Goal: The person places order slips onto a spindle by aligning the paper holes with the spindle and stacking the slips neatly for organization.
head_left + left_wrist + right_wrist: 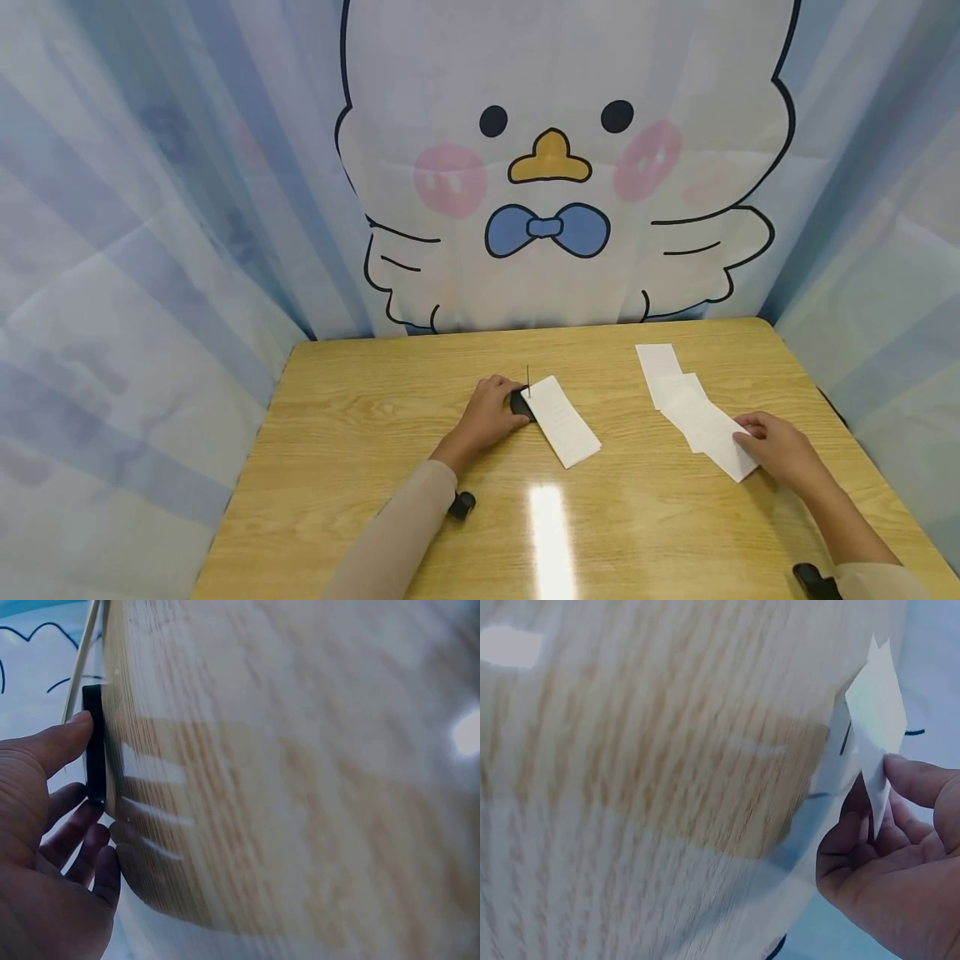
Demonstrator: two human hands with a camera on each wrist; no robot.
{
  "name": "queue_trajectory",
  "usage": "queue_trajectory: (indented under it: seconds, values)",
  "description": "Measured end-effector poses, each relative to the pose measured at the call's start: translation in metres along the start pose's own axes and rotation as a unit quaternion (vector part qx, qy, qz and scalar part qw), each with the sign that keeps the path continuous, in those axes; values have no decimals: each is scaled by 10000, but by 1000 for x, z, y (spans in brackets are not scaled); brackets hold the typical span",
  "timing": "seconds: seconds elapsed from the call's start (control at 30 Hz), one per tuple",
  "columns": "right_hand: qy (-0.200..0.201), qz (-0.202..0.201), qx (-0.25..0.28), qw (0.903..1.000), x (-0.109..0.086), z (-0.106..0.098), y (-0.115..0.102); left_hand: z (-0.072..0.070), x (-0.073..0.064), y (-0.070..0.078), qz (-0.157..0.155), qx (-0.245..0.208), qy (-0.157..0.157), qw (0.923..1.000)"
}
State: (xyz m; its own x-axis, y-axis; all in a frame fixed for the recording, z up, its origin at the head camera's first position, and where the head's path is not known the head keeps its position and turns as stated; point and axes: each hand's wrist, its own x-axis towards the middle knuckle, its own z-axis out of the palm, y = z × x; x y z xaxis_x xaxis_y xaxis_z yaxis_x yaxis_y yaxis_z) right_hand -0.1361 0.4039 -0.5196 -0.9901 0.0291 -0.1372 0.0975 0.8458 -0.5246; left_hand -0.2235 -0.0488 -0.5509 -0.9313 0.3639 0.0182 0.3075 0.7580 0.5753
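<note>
My left hand (487, 412) grips the edge of the black base (521, 406) of a spike paper holder, left of the table's middle. The thin spike (528, 377) points up through the top end of a stack of white paper slips (562, 423), which slants toward me. In the left wrist view, thumb and fingers hold the dark base (94, 746) at its side. At the right, my right hand (783, 450) pinches the near corner of a white slip (723, 450). This slip overlaps other white slips (657, 367) behind it. The right wrist view shows the pinched paper (877, 712) upright between thumb and fingers.
The wooden table (360, 417) has its far edge against a curtain (555, 283) printed with a white cartoon bird. More curtain hangs at both sides. Black wrist devices (462, 505) sit at both sleeves. Light glares on the table's near middle.
</note>
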Motion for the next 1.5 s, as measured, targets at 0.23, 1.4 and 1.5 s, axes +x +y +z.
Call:
queue_trajectory:
  seconds: [0.23, 1.4, 1.5]
  values:
    - [70, 22, 120, 9999, -1, -4, 4, 0, -1, 0, 11, 6, 7, 10000]
    - [590, -612, 556, 9948, 17, -60, -77, -101, 0, 33, 937, -927, 837, 9877]
    - [692, -694, 626, 9932, 18, -60, -89, -110, 1, 43, 1064, -944, 894, 9858]
